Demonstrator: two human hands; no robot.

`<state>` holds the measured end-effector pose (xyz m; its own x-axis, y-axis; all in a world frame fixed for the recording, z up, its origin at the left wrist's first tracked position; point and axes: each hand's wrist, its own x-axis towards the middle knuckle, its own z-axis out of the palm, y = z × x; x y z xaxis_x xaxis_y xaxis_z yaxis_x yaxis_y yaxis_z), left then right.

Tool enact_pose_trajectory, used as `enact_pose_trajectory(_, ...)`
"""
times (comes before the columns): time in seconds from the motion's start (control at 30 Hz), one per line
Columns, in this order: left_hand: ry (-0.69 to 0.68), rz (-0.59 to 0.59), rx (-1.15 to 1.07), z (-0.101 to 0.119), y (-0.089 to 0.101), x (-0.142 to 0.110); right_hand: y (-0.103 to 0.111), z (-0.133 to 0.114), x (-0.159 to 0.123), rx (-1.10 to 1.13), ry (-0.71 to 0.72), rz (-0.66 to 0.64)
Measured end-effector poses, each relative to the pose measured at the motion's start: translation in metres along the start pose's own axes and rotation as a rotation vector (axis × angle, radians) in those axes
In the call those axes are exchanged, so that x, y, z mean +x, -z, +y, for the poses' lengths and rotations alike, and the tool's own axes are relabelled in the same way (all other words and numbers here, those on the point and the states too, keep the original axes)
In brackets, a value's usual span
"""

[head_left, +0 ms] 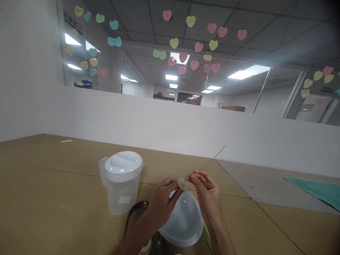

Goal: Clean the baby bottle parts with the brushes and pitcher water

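My left hand (pixel 164 200) pinches a small round translucent cap (pixel 183 184) between thumb and fingers. Close beside it, my right hand (pixel 205 191) grips a thin wire rod (pixel 214 158) with a small loop at its far end, which points up and to the right. The rod's near end meets the cap's face; whether it goes through cannot be made out. Beneath both hands lies a white bowl (pixel 183 226). A dark, shiny round dish (pixel 138 210) sits partly hidden behind my left forearm, with a pale object inside it.
A clear lidded pitcher (pixel 123 191) stands left of my hands. Something green (pixel 207 238) shows beside the bowl. A teal cloth (pixel 318 191) lies at the far right, and a pale flat piece (pixel 66 141) at the back left. The white wall (pixel 159 124) borders the table.
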<state>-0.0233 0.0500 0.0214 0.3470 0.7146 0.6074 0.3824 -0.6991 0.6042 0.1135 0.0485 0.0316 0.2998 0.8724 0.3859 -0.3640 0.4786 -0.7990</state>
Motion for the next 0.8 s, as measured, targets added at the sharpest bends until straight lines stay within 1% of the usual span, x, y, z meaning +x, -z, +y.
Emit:
enact_pose_trajectory(0.17, 0.004, -0.017, 0.027, 0.0029, 0.0015, -0.0009, 0.0003, -0.0019, 0.0005, 0.072, 0.049, 0.031)
enact_pose_trajectory(0.23, 0.008, -0.014, 0.037, 0.0033, 0.0019, -0.0015, 0.0018, -0.0024, 0.0009, 0.053, 0.058, 0.032)
enact_pose_trajectory(0.3, 0.008, -0.011, 0.036, 0.0031, 0.0022, -0.0019, 0.0031, -0.0016, 0.0004, -0.008, 0.045, 0.016)
enact_pose_trajectory(0.37, 0.004, -0.015, 0.026, 0.0025, 0.0024, -0.002, 0.0035, 0.0001, -0.0007, -0.054, 0.017, -0.029)
enact_pose_trajectory(0.47, 0.009, -0.023, 0.031, 0.0019, 0.003, -0.0021, 0.0025, 0.0029, -0.0021, -0.059, -0.007, -0.082)
enact_pose_trajectory(0.63, -0.007, -0.027, 0.011, 0.0016, 0.0034, -0.0027, 0.0024, 0.0036, -0.0008, -0.09, -0.012, 0.001)
enact_pose_trajectory(0.8, -0.015, -0.029, 0.023, -0.0004, 0.0025, -0.0026, 0.0034, 0.0006, 0.0015, -0.106, -0.032, -0.041)
